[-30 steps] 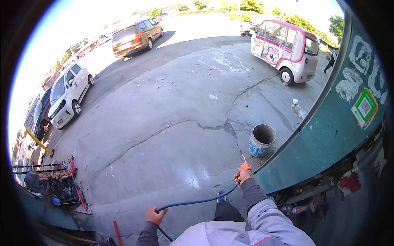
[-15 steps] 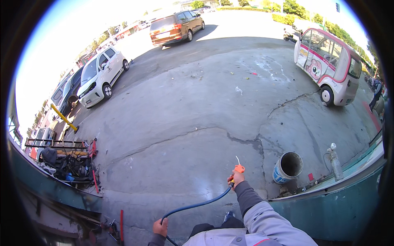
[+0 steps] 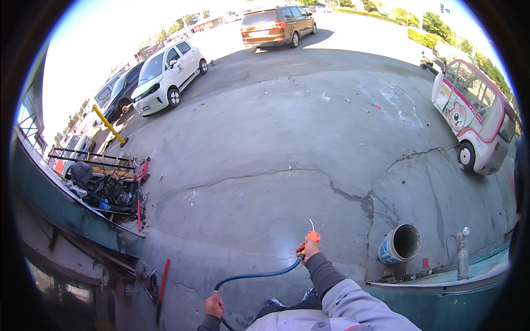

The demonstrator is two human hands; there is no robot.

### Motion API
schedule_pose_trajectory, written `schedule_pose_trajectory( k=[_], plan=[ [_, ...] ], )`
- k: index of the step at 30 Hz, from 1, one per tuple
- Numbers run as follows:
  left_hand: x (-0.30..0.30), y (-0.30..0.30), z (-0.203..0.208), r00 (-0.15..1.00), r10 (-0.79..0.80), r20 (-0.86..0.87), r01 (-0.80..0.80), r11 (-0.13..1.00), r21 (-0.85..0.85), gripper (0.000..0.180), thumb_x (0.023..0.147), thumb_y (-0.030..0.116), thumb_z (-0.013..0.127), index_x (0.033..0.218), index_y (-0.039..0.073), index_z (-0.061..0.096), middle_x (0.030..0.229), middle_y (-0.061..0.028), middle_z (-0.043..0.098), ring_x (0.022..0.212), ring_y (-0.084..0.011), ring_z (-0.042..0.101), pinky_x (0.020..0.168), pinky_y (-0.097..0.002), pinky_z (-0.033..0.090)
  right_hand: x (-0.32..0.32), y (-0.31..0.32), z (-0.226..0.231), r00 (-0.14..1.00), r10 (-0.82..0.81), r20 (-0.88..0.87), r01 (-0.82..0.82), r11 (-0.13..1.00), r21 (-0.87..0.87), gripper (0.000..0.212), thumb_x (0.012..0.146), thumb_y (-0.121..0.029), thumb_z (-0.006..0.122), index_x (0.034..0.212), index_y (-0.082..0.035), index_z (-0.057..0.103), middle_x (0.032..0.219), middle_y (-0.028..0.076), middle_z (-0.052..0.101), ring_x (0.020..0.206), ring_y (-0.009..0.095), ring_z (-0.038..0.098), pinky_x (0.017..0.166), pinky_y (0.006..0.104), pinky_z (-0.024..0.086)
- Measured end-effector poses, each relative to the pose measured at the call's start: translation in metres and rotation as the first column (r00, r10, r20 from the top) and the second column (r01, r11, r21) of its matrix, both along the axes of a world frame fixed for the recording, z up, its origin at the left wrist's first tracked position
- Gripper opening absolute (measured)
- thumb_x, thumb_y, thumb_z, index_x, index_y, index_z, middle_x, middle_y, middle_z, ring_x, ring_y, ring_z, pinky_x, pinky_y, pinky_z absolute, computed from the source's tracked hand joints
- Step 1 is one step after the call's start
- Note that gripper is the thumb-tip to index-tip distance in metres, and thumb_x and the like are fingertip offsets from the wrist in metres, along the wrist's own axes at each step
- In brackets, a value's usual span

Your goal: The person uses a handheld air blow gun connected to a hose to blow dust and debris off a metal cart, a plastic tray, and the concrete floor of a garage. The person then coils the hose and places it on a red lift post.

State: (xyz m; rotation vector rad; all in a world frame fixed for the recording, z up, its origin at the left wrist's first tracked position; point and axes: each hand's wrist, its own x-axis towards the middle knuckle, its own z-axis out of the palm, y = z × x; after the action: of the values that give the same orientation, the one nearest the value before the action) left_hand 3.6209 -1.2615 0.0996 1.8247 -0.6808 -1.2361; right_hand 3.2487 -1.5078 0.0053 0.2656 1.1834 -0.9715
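My right hand (image 3: 309, 251), arm stretched forward, is wrapped round an orange air blow gun (image 3: 313, 236) with a thin pale nozzle pointing away from me. From the gun's base a dark blue hose (image 3: 256, 275) curves back to the left. My left hand (image 3: 213, 304), lower and nearer my body, is closed round that hose. The hose's slack arcs between the two hands above the concrete, and its end runs out of sight below my left hand.
A white and blue bucket (image 3: 400, 244) and a grey cylinder (image 3: 462, 254) stand at right. Scrap metal and cables (image 3: 105, 187) lie at left by a yellow post (image 3: 110, 126). A red bar (image 3: 163, 290) lies nearer. Ahead are a white car (image 3: 169, 75), brown van (image 3: 279, 26) and pink-white vehicle (image 3: 475, 116).
The view has swung left, so the surroundings sit further right in the picture. Both hands keep their hold; the right hand with the blow gun has shifted slightly left and down in the picture.
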Motion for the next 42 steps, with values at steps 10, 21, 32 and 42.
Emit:
schedule_pose_trajectory(
  k=[10, 21, 32, 42],
  plan=[
    [0.043, 0.046, -0.002, 0.993, 0.121, 0.017, -0.122, 0.990, 0.064, 0.067, 0.098, 0.061, 0.046, 0.058, 0.008, 0.048, 0.047, -0.0037, 0.045, 0.038, -0.0156, 0.045, 0.039, -0.0304, 0.036, 0.081, 0.005, 0.020, 0.972, 0.229, 0.061, -0.220, 0.967, -0.125, 0.034, 0.100, -0.037, 0.052, 0.079, -0.010, 0.048, 0.067, 0.005, 0.050, 0.055, 0.020, 0.055, 0.041, 0.0291, 0.041],
    [0.107, 0.104, -0.042, 0.964, 0.138, 0.226, -0.204, 0.932, 0.300, 0.076, 0.094, 0.067, 0.046, 0.065, -0.001, 0.060, 0.055, -0.0137, 0.057, 0.050, -0.0286, 0.056, 0.051, -0.0432, 0.043, 0.132, 0.008, 0.010, 0.994, 0.111, -0.012, -0.111, 0.969, -0.220, 0.028, 0.096, -0.025, 0.054, 0.105, 0.002, 0.051, 0.092, 0.015, 0.058, 0.074, 0.027, 0.061, 0.061, 0.0343, 0.054],
    [0.110, 0.208, -0.054, 0.823, -0.412, 0.392, 0.065, 0.753, 0.655, 0.095, 0.081, 0.087, 0.040, 0.077, -0.002, 0.072, 0.076, -0.0236, 0.068, 0.081, -0.0398, 0.067, 0.078, -0.0474, 0.049, 0.264, 0.019, 0.063, -0.145, 0.240, -0.960, -0.987, -0.096, 0.125, 0.036, 0.088, -0.018, 0.057, 0.116, 0.003, 0.051, 0.096, 0.027, 0.067, 0.090, 0.042, 0.066, 0.078, 0.0490, 0.051],
    [0.119, 0.210, -0.028, 0.876, -0.406, 0.262, 0.101, 0.685, 0.721, 0.094, 0.081, 0.087, 0.040, 0.088, -0.001, 0.073, 0.090, -0.0244, 0.069, 0.092, -0.0403, 0.066, 0.084, -0.0472, 0.049, 0.409, 0.142, 0.110, -0.231, -0.192, -0.954, -0.827, -0.478, 0.297, 0.043, 0.098, -0.042, 0.052, 0.108, 0.000, 0.052, 0.090, 0.020, 0.069, 0.082, 0.038, 0.069, 0.071, 0.0486, 0.055]
  ],
)
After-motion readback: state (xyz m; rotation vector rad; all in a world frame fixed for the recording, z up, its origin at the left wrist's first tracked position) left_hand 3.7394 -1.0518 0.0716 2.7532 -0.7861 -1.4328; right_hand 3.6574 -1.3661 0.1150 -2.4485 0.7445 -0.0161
